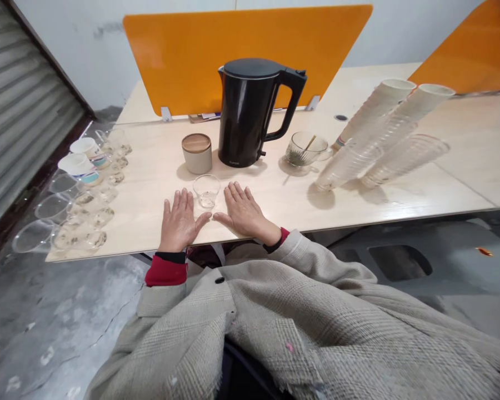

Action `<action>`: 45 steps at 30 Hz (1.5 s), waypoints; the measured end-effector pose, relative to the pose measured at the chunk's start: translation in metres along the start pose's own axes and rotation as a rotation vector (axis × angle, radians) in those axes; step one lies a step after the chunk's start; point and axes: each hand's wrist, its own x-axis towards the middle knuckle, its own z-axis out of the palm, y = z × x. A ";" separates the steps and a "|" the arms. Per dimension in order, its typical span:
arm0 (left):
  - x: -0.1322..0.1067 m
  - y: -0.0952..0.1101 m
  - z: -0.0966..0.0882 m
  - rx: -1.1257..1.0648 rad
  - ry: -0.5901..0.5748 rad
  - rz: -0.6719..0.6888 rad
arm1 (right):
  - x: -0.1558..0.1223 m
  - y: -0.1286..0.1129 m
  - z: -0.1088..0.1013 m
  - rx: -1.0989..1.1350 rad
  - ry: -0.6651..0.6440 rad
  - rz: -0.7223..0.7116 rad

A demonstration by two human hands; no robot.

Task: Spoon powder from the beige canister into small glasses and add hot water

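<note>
Two flat hands frame a small clear cup

The left hand (179,219) lies palm down on the table (150,144), near its front edge, fingers stretched forward. The right hand (242,210) lies likewise, its fingers angled inward. The thumbs point at each other and their tips all but meet; whether they touch, I cannot tell. Between the hands, just beyond the thumbs, the small cup (207,191) stands upright, a few dark specks in its bottom. A red cuff (166,272) shows at the left wrist, below a grey checked coat sleeve (160,300).

Just behind the cup stands a pale jar (197,158) with a wooden lid (196,143). Behind it and to the right is a black kettle (242,116), handle to the right. Right of the kettle, a glass mug (304,150) holds something dark and a thin stick. Farther right rise tall stacks of cups (354,161), some pale, some clear.

At the table's left end, clear cups (52,208) with dark bits in them stand grouped with two paper cups (80,166). An orange divider (183,61) stands behind the kettle; a ribbed shutter (20,111) is at far left.
</note>
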 end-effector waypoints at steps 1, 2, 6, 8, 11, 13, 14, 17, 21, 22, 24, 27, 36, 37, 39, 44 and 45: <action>0.000 0.000 0.000 -0.002 0.004 0.003 | 0.000 0.000 0.000 -0.005 -0.008 0.001; -0.001 0.000 0.001 -0.004 0.007 0.005 | 0.000 0.000 0.000 -0.006 -0.014 0.003; -0.001 -0.001 0.002 -0.006 0.002 0.003 | 0.000 0.000 0.001 0.009 -0.016 0.012; -0.001 -0.001 0.002 -0.008 -0.001 0.001 | 0.001 0.001 0.003 0.010 -0.012 0.015; 0.000 -0.001 0.003 -0.014 0.000 0.004 | 0.000 0.003 0.006 0.007 0.004 0.012; 0.000 -0.001 0.003 -0.016 0.000 0.002 | 0.000 0.003 0.007 0.006 0.012 0.014; 0.000 -0.001 0.002 -0.015 0.001 0.000 | -0.001 0.002 0.006 0.005 0.013 0.016; 0.000 -0.001 0.002 -0.016 0.008 -0.003 | -0.002 0.000 0.004 -0.004 0.005 0.024; 0.001 -0.001 0.002 -0.015 0.006 -0.002 | -0.002 -0.002 0.001 -0.001 -0.003 0.031; 0.001 -0.001 0.002 -0.015 0.007 -0.003 | -0.002 -0.002 0.001 0.001 0.001 0.029; 0.001 -0.001 0.002 -0.019 0.012 -0.003 | -0.002 -0.001 0.002 0.005 0.004 0.025; 0.000 -0.001 0.000 -0.019 0.006 -0.004 | -0.002 -0.001 0.003 0.010 0.004 0.022; 0.000 0.000 -0.001 -0.022 -0.026 -0.019 | -0.002 -0.003 0.000 -0.004 -0.020 0.033; 0.000 0.000 -0.001 -0.025 -0.023 -0.020 | -0.002 -0.003 0.000 -0.004 -0.018 0.031; 0.000 0.000 -0.001 -0.028 -0.016 -0.019 | -0.002 -0.004 -0.001 -0.001 -0.009 0.025; 0.000 0.000 -0.001 -0.007 -0.022 -0.018 | -0.003 -0.004 -0.001 -0.002 -0.015 0.032; 0.000 0.000 -0.001 -0.003 -0.021 -0.018 | -0.003 -0.004 0.000 -0.002 -0.013 0.031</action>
